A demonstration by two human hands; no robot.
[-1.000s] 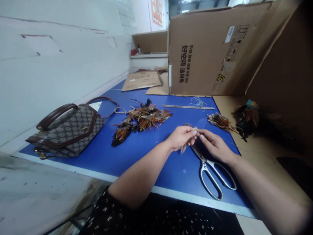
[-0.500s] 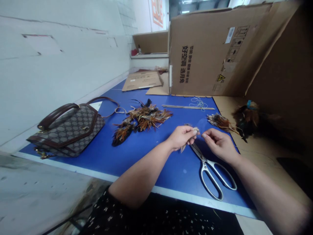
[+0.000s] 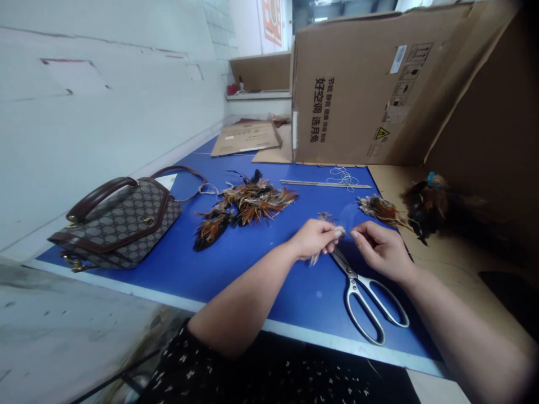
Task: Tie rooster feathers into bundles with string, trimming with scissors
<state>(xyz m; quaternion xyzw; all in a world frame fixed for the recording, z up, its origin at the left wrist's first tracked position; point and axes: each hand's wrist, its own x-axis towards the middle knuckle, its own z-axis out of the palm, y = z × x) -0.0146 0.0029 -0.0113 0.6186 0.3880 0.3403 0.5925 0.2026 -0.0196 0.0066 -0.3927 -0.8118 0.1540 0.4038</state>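
My left hand (image 3: 316,238) is closed on a small bunch of feathers (image 3: 314,259), whose pale tips stick out beneath and above the fingers. The whitish end of the bunch shows at the thumb tip. Just to the right, my right hand (image 3: 381,247) is pinched, thumb against forefinger, close to that end; what it holds, if anything, is too fine to see. Under and between the hands lie metal scissors (image 3: 350,275), handles toward me. A pile of brown and black feathers (image 3: 256,199) lies to the left, and a smaller feather bundle (image 3: 379,210) is behind my right hand.
A patterned handbag (image 3: 122,224) stands at the left of the blue table (image 3: 236,275). Behind the hands are a thin stick (image 3: 324,184) and tangled thread (image 3: 346,178). A large cardboard box (image 3: 353,101) rises at the back. Dark feathers (image 3: 427,210) lie on cardboard at right.
My right hand has shifted very slightly right, with the pinch still near the feathers' end. The left hand keeps its hold; the view has moved a little.
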